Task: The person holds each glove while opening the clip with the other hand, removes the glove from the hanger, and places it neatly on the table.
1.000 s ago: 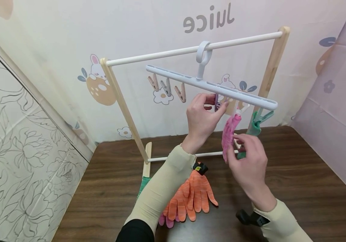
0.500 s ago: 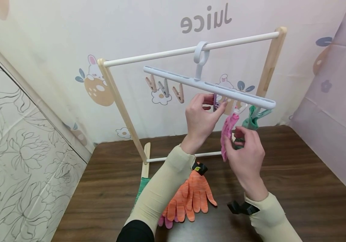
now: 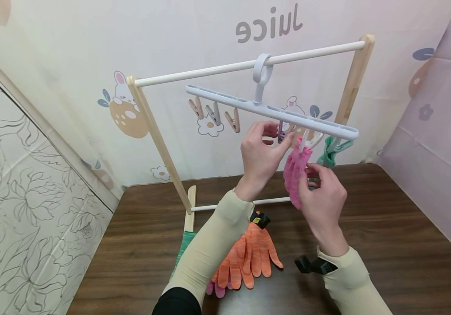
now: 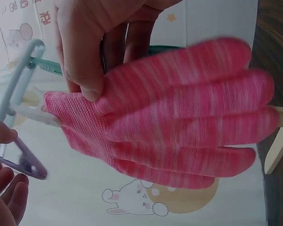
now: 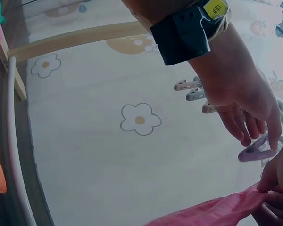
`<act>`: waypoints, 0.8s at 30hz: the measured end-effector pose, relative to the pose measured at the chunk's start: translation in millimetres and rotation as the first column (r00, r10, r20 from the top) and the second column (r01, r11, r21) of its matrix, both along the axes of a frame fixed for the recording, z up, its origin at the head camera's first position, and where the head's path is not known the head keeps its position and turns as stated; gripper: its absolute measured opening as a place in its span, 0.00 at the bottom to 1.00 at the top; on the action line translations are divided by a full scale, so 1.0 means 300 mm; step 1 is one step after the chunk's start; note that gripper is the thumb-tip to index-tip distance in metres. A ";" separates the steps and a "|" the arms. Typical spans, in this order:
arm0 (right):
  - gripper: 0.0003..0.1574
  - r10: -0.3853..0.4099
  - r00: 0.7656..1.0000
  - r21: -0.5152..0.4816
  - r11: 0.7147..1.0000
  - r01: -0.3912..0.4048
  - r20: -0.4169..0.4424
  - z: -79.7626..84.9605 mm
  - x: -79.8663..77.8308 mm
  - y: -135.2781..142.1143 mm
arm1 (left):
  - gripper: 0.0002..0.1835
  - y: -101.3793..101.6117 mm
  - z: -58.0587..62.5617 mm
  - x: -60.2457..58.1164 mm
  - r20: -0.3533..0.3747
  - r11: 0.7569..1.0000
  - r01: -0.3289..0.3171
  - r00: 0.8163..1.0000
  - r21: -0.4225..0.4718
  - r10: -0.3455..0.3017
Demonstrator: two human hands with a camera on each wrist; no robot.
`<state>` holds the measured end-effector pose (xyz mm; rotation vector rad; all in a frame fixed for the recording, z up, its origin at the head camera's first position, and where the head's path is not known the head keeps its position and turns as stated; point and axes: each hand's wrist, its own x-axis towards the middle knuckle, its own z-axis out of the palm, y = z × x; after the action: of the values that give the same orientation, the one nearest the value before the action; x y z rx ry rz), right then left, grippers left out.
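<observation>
My left hand (image 3: 261,151) pinches a purple clothespin (image 3: 282,132) under the white hanger bar (image 3: 245,104). My right hand (image 3: 324,203) pinches a pink knit glove (image 3: 295,177) near its cuff. In the left wrist view that pink glove (image 4: 179,113) spreads sideways, its cuff beside a white clothespin (image 4: 35,114) on the bar. The right wrist view catches the left hand's fingers (image 5: 236,125) at the purple clothespin (image 5: 255,151). At the bar's right end a green glove (image 3: 326,158) hangs from a light green clothespin (image 3: 341,145).
The hanger hooks over the white rod (image 3: 217,70) of a wooden-sided rack (image 3: 160,144). Several clothespins (image 3: 213,114) dangle at the bar's left. Orange gloves (image 3: 258,247) lie on the table (image 3: 142,249), with pink fingers (image 3: 219,288) poking out below and green fabric (image 3: 186,245) by the left sleeve.
My right hand has shifted slightly left, and the pink glove has turned to show more of its face. The green glove's top has swung left. My left hand stays at the purple clothespin.
</observation>
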<state>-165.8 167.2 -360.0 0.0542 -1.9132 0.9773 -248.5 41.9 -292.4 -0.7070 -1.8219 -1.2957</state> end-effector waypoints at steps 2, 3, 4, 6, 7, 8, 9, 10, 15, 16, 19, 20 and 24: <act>0.15 0.002 1.000 -0.002 1.000 -0.002 0.002 0.000 0.000 0.001 | 0.16 -0.003 -0.002 0.000 0.003 1.000 0.003 1.000 0.003 -0.003; 0.15 0.003 1.000 -0.001 1.000 -0.003 0.004 -0.001 0.000 0.001 | 0.16 -0.004 -0.003 0.000 0.003 1.000 0.004 1.000 0.003 -0.004; 0.15 0.003 1.000 0.000 1.000 -0.003 0.004 -0.001 0.001 0.001 | 0.15 -0.004 -0.004 0.001 0.003 1.000 0.005 1.000 0.003 -0.005; 0.15 0.006 1.000 0.001 1.000 -0.006 0.006 -0.002 0.001 0.001 | 0.14 -0.004 -0.008 0.002 -0.002 1.000 0.021 1.000 0.006 -0.021; 0.15 0.009 1.000 0.000 1.000 -0.009 0.006 -0.003 0.001 0.000 | 0.14 -0.004 -0.011 0.003 -0.001 0.999 0.031 1.000 0.005 -0.031; 0.14 0.011 1.000 0.000 1.000 -0.011 0.005 -0.005 0.001 0.000 | 0.13 -0.003 -0.014 0.004 -0.001 0.999 0.040 0.999 0.001 -0.040; 0.14 0.013 1.000 0.000 1.000 -0.013 0.005 -0.005 0.001 -0.001 | 0.12 -0.001 -0.017 0.006 0.000 0.999 0.048 0.999 -0.004 -0.048; 0.14 0.014 1.000 0.001 1.000 -0.014 0.003 -0.006 0.001 -0.001 | 0.12 0.001 -0.019 0.008 0.000 0.998 0.058 0.998 -0.011 -0.058; 0.13 0.023 1.000 0.010 1.000 -0.022 -0.007 -0.006 0.002 -0.005 | 0.13 0.017 -0.022 0.024 -0.001 0.995 0.080 0.997 -0.055 -0.081; 0.13 0.024 1.000 0.014 1.000 -0.024 -0.010 -0.006 0.002 -0.006 | 0.13 0.020 -0.021 0.027 -0.002 0.995 0.083 0.996 -0.061 -0.084; 0.12 0.031 0.999 0.027 0.999 -0.030 -0.017 -0.005 0.004 -0.008 | 0.14 0.032 -0.018 0.037 -0.003 0.993 0.091 0.996 -0.072 -0.092; 0.12 0.033 0.999 0.030 0.999 -0.032 -0.021 -0.006 0.004 -0.008 | 0.15 0.037 -0.018 0.039 -0.002 0.993 0.095 0.995 -0.075 -0.096; 0.11 0.041 0.999 0.056 0.998 -0.039 -0.030 -0.010 0.005 -0.010 | 0.17 0.056 -0.016 0.044 0.005 0.991 0.101 0.995 -0.088 -0.101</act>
<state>-164.4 164.3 -363.0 0.1397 -1.9168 0.9448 -235.3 58.8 -297.2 -0.8564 -1.8736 -1.2862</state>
